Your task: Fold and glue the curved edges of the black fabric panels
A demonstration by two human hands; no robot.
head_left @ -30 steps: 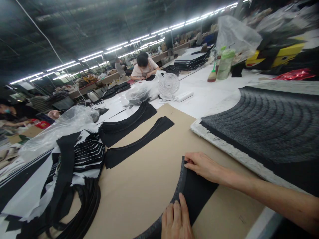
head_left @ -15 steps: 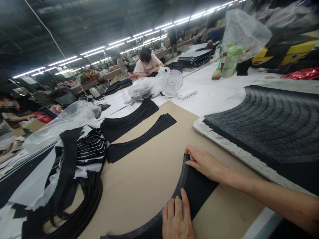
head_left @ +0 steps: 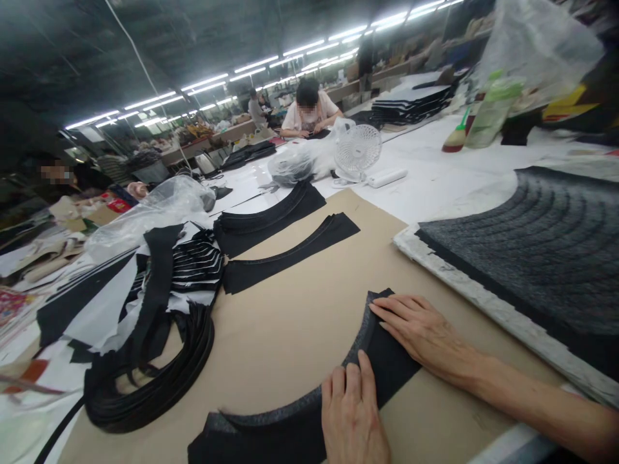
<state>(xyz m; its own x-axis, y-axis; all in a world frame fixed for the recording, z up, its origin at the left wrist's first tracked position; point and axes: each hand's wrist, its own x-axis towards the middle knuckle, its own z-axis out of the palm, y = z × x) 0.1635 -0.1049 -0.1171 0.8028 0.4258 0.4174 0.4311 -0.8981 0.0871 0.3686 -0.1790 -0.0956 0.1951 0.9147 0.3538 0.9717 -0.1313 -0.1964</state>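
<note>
A curved black fabric piece (head_left: 271,438) lies on the tan board, a grey speckled strip running along its concave edge. My left hand (head_left: 354,412) rests on its middle, fingers lying over the grey strip and pressing down. Near the upper end, my right hand (head_left: 425,328) lies flat with fingers stretched out, fingertips touching the strip and the corner. Both hands press on the cloth without gripping it. Farther up the board are a narrow curved black piece (head_left: 290,252) and a small pile of similar black pieces (head_left: 271,219).
Overlapping grey-black pieces (head_left: 532,251) cover a white-edged board (head_left: 464,303) at right. A coil of black strips (head_left: 193,367) and scraps lie left on the tan board (head_left: 271,341). Beyond stand a white fan (head_left: 358,151) and a bottle (head_left: 491,116). A co-worker (head_left: 309,113) sits across.
My right hand has gone from pinching the upper end to lying flat on it. My left hand stays on the strip. The view has shifted, showing more of the fabric's lower end.
</note>
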